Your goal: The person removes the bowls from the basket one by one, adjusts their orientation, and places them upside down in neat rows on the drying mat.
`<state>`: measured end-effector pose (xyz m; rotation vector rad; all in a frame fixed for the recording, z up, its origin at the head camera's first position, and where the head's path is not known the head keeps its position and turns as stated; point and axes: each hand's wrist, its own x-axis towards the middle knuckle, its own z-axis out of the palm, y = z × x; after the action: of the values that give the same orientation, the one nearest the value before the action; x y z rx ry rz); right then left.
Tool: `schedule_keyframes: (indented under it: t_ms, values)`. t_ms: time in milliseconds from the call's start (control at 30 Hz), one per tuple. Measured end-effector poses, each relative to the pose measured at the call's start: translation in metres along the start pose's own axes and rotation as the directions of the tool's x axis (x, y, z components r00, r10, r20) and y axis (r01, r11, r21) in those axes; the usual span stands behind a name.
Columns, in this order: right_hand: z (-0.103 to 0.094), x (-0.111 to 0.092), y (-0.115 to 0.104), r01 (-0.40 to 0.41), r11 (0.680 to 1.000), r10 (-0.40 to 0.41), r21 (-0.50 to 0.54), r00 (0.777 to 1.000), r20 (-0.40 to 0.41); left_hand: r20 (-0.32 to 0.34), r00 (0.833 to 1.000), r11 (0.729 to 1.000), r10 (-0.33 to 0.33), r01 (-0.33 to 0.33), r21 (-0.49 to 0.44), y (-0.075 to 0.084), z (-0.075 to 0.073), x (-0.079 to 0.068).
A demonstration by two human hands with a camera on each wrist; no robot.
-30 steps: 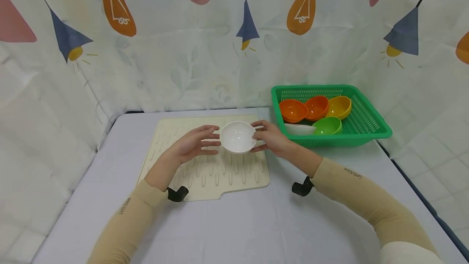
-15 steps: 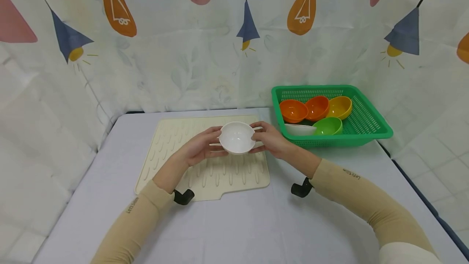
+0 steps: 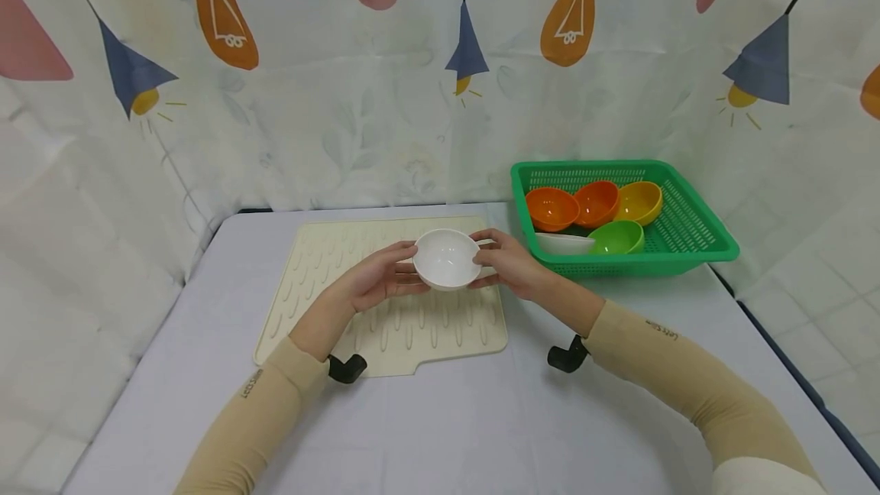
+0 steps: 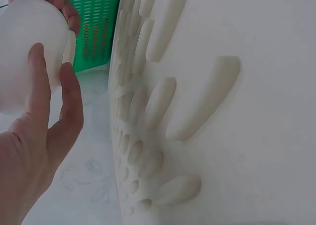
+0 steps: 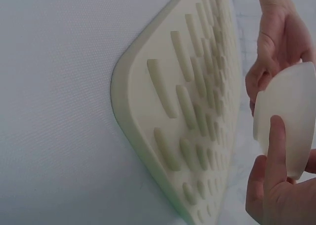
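Gripping one small, round, glossy white bowl (image 3: pixel 447 260) from opposite sides, the left hand (image 3: pixel 376 279) and right hand (image 3: pixel 512 263) are above the cream-coloured, ridged flat mat (image 3: pixel 412 331).

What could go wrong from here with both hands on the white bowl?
The left hand and right hand hold the white bowl above the ribbed mat, so a loosened grip might drop it. Set down on those ridges, it may sit unevenly. The right hand looks close to the green basket and might bump it.
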<state>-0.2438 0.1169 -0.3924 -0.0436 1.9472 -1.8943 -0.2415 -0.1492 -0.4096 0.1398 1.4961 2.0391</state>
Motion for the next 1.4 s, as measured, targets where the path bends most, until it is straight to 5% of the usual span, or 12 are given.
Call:
schedule_keyframes:
  t_ms: [567,767,933,1100,1267,1400]
  values:
    - [-0.01,0.002,0.001,-0.047,0.995,0.04,0.086,0.996,0.076,0.018,0.99,0.986,0.142,-0.143,0.088,0.004,-0.009,0.001]
    - [-0.011,0.0,0.0,-0.08,0.993,0.067,0.089,0.987,0.143,0.048,0.966,0.925,0.255,-0.258,0.279,0.005,-0.01,-0.003]
    - [-0.011,0.0,0.0,-0.1,0.99,0.082,0.094,0.979,0.185,0.081,0.922,0.822,0.379,-0.375,0.428,0.006,-0.009,-0.007]
    - [-0.011,0.0,0.001,-0.107,0.99,0.086,0.091,0.974,0.208,0.169,0.849,0.698,0.5,-0.511,0.501,0.007,0.0,-0.012]
    - [-0.012,0.001,0.0,-0.11,0.991,0.091,0.071,0.97,0.224,0.288,0.752,0.446,0.593,-0.605,0.66,0.003,0.007,-0.014]
    - [-0.012,0.002,-0.001,-0.116,0.99,0.096,0.076,0.967,0.235,0.417,0.648,0.19,0.637,-0.656,0.73,0.0,0.009,-0.012]
